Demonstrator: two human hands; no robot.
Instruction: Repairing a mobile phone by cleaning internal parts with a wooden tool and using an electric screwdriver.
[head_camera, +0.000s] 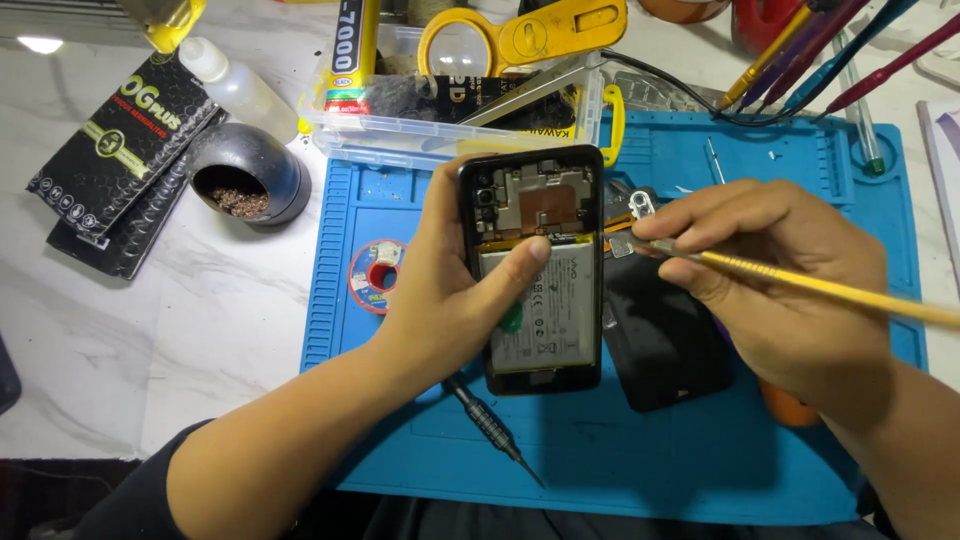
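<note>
Gripping from the side, the left hand (455, 300) wraps around an opened phone (535, 270) with its back cover off, fingers curled behind it and the thumb pressed flat across the silver battery (550, 325). The phone is held upright above the blue work mat (650, 450), its circuit board showing at the top end. The right hand (775, 275) pinches a thin yellow-handled tool (800, 282) between thumb and fingertips; the tool's tip reaches the phone's right edge, near the top of the battery, where a small metal piece (622, 245) sits.

Just beside the phone on the right, partly under the right hand, a black back cover (665, 345) lies on the mat. A dark screwdriver (485, 420) rests on the mat below the left wrist, and a small solder spool (377, 277) sits to the left of that hand. Behind the phone stands a clear plastic box (400, 135) of parts, with a yellow magnifier (520, 35) on top. On the white table, a black round pot (250, 175) sits left of the mat.
</note>
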